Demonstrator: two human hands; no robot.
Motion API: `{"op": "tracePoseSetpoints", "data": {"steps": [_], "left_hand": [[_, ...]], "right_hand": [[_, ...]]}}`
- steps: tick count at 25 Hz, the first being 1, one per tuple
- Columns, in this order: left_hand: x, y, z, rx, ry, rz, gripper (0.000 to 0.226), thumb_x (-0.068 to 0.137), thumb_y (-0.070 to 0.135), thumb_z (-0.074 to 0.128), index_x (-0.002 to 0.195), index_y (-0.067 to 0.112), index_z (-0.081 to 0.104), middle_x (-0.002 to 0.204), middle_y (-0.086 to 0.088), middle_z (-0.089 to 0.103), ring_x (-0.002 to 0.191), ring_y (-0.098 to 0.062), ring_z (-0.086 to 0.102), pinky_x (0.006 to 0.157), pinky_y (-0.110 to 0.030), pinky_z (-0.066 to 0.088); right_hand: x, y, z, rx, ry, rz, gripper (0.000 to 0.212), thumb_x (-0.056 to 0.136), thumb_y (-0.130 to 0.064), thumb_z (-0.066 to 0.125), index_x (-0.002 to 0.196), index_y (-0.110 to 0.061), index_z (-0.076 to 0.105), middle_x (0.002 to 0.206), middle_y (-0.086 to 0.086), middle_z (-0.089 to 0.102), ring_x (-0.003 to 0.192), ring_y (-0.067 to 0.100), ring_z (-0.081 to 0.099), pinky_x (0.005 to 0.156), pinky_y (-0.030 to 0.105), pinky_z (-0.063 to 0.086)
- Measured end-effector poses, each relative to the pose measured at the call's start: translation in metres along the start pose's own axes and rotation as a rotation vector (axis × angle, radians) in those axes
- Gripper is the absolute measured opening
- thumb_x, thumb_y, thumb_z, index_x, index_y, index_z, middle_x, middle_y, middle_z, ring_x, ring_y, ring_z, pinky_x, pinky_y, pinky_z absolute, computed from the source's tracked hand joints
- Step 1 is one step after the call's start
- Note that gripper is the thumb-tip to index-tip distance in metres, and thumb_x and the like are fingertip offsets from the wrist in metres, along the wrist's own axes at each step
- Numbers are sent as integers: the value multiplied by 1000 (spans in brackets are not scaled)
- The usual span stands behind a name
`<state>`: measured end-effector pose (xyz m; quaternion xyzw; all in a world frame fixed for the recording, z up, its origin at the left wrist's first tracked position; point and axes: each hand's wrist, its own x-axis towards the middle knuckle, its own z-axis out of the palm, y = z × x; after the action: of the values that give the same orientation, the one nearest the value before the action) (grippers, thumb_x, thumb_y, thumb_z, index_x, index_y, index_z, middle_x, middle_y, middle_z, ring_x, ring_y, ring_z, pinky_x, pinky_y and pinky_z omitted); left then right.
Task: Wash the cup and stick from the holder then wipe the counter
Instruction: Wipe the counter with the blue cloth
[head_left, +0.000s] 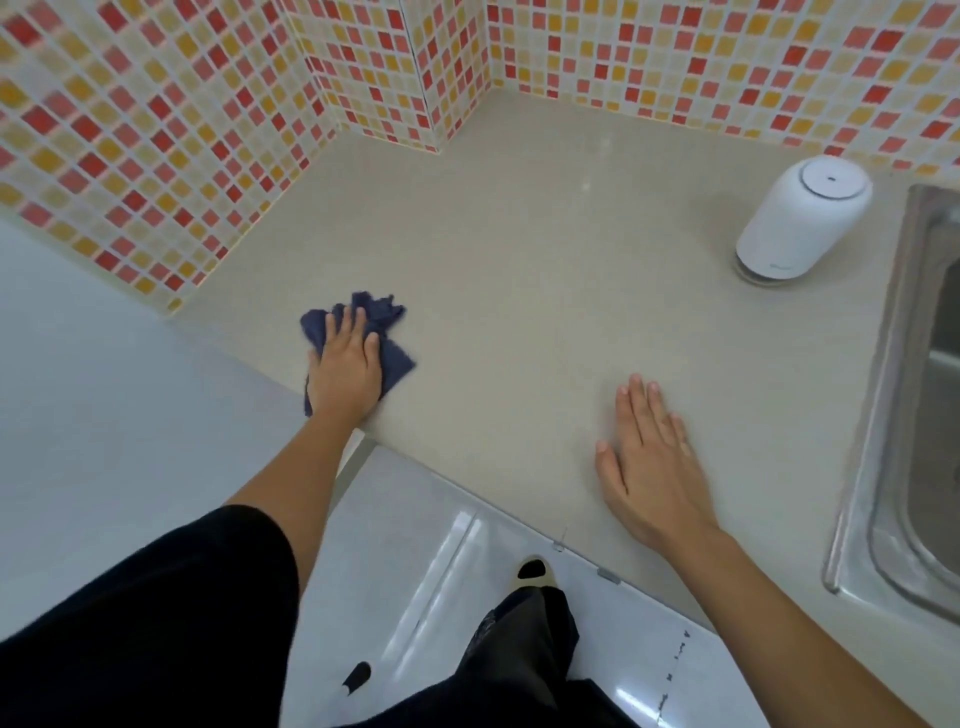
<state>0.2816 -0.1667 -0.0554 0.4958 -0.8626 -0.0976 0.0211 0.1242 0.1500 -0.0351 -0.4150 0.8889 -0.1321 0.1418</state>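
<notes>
A crumpled dark blue cloth (387, 317) lies on the beige counter (545, 270) near its left front edge. My left hand (345, 364) presses flat on the cloth with straight fingers. My right hand (649, 462) rests flat on the bare counter further right, fingers spread, holding nothing. A white rounded holder (800, 221) with a round lid stands upright at the back right of the counter. No cup or stick shows in this view.
A steel sink (914, 467) is set into the counter at the right edge. Mosaic-tiled walls in red, orange and cream (156, 130) enclose the counter at the left and back. Below the counter's front edge is a pale tiled floor (441, 571).
</notes>
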Motion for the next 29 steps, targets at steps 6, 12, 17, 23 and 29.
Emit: {"op": "tracePoseSetpoints", "data": {"steps": [6, 12, 17, 23, 29], "left_hand": [[-65, 49, 21, -87, 69, -455, 52, 102, 21, 25, 137, -17, 29, 144, -34, 33, 137, -48, 25, 112, -62, 15], [-155, 128, 41, -141, -93, -284, 66, 101, 36, 7, 136, -7, 41, 141, -29, 41, 132, -48, 36, 103, -59, 32], [-51, 99, 17, -121, -59, -332, 57, 102, 35, 16, 150, 4, 11, 159, -15, 6, 146, -32, 1, 115, -53, 7], [-12, 137, 23, -97, -30, -82, 55, 101, 31, 21, 149, 4, 16, 158, -15, 13, 146, -30, 9, 115, -48, 16], [-137, 92, 13, -56, -204, 49, 61, 100, 37, 9, 139, 4, 42, 146, -14, 42, 134, -32, 41, 101, -54, 39]], "right_hand": [[6, 2, 5, -16, -2, 13, 80, 80, -50, 0, 148, -8, 4, 158, 5, -3, 136, 5, -19, 111, 27, -12], [8, 8, 11, -53, -13, 18, 81, 81, -51, 1, 148, -6, 6, 157, 6, -1, 139, 8, -14, 112, 29, -10], [10, 24, 1, -49, -10, 55, 80, 81, -52, 1, 148, -8, 3, 156, 4, -6, 138, 7, -17, 113, 29, -11], [14, 41, -4, -47, 2, 132, 82, 80, -52, 2, 148, -7, 5, 157, 6, -3, 141, 11, -12, 113, 31, -9], [33, 29, -2, -65, 24, 103, 80, 82, -50, 5, 147, -5, 9, 157, 8, 1, 140, 10, -11, 113, 31, -8]]}}
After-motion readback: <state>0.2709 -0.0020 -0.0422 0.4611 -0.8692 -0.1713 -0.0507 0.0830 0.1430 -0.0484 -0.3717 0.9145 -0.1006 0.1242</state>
